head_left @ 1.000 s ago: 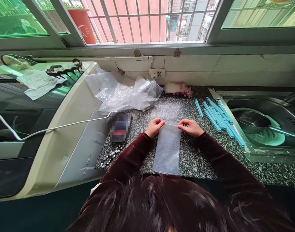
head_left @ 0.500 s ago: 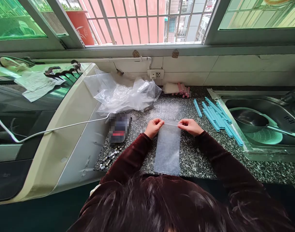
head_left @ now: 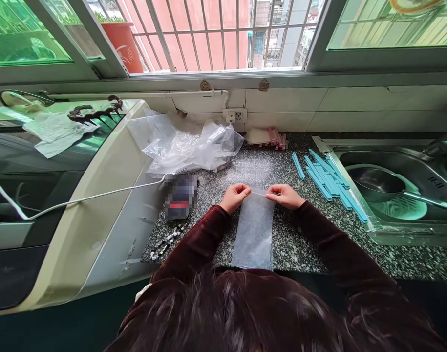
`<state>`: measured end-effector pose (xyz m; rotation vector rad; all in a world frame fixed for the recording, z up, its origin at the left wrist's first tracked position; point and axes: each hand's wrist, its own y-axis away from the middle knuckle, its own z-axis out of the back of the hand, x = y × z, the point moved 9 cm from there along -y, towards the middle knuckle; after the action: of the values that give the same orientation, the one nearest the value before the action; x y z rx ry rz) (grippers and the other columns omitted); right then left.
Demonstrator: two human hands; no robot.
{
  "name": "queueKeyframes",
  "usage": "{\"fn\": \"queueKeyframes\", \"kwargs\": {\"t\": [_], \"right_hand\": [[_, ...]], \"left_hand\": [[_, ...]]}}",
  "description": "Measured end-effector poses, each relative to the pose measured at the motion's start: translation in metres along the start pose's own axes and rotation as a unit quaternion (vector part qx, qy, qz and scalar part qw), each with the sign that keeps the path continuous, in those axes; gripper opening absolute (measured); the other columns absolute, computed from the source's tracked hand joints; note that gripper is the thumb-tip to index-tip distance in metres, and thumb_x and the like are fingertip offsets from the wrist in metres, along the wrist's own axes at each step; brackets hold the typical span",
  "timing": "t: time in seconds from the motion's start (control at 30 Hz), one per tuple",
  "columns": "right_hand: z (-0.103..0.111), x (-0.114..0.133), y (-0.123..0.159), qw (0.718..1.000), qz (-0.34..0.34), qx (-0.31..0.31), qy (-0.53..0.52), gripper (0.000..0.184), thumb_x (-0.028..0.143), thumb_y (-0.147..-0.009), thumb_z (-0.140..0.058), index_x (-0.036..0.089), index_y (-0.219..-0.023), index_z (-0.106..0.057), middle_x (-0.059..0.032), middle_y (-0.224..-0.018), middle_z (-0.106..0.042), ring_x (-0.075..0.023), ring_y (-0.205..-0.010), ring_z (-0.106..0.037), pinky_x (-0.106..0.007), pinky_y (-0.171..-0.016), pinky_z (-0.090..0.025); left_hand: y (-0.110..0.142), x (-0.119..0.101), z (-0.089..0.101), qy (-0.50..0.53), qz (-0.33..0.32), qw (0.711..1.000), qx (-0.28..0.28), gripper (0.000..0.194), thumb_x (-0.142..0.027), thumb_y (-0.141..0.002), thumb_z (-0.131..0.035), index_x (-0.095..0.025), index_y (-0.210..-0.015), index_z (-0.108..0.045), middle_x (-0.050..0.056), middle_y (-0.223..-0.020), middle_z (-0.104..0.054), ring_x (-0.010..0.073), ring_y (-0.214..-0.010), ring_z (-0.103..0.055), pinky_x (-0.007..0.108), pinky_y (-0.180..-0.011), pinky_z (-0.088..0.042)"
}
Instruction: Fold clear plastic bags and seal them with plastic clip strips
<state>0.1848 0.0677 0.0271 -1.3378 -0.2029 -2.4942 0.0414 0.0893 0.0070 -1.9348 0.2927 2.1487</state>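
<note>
A clear plastic bag (head_left: 254, 232) lies lengthwise on the speckled counter (head_left: 289, 244), its top edge away from me. My left hand (head_left: 235, 196) pinches the top left corner between thumb and fingers. At the top right corner, my right hand (head_left: 286, 196) pinches the same edge. To the right of my right hand is a loose pile of turquoise plastic strips (head_left: 324, 176). A phone (head_left: 181, 196), partly blurred out, lies left of my left hand.
A heap of clear plastic bags (head_left: 194, 146) lies by the wall, near pink strips (head_left: 278, 139). The washing machine (head_left: 109, 210) borders the counter's left, with a white cable (head_left: 98, 195) across it. At right, the sink (head_left: 384, 232) holds a pan (head_left: 377, 183).
My hands have come slightly closer together, and the bag's top edge now looks slacker. Both hands still pinch it. The whole view has shifted slightly.
</note>
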Motion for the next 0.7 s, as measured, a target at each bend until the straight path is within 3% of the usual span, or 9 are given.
{"fn": "queueKeyframes", "kwargs": {"t": [0.3, 0.5, 0.7], "right_hand": [[-0.006, 0.008, -0.001, 0.999, 0.023, -0.027, 0.033, 0.02, 0.033, -0.069, -0.053, 0.016, -0.06, -0.058, -0.0024, -0.062, -0.06, -0.013, -0.061, -0.052, -0.026, -0.062, -0.041], [0.015, -0.003, 0.0, 0.997, 0.015, -0.079, 0.023, 0.025, 0.039, -0.069, -0.056, 0.015, -0.063, -0.062, -0.0029, -0.061, -0.062, -0.0137, -0.06, -0.053, -0.026, -0.059, -0.042], [0.036, -0.01, 0.002, 0.99, 0.016, -0.143, 0.001, 0.029, 0.045, -0.068, -0.057, 0.017, -0.062, -0.06, -0.0028, -0.061, -0.063, -0.0137, -0.058, -0.053, -0.026, -0.056, -0.042]], "left_hand": [[0.005, -0.003, -0.011, 0.001, 0.0, 1.0, 0.023, 0.033, -0.046, -0.062, -0.063, -0.015, -0.061, -0.053, -0.003, -0.056, -0.049, 0.0088, -0.055, -0.042, 0.023, -0.056, -0.036], [0.01, 0.002, -0.024, -0.031, 0.037, 0.993, 0.105, 0.037, -0.049, -0.062, -0.06, -0.013, -0.059, -0.054, -0.005, -0.052, -0.045, 0.0074, -0.051, -0.037, 0.022, -0.052, -0.031], [0.011, 0.006, -0.027, -0.101, 0.038, 0.985, 0.132, 0.029, -0.04, -0.067, -0.054, -0.013, -0.056, -0.056, -0.004, -0.05, -0.045, 0.0075, -0.05, -0.036, 0.022, -0.051, -0.027]]}}
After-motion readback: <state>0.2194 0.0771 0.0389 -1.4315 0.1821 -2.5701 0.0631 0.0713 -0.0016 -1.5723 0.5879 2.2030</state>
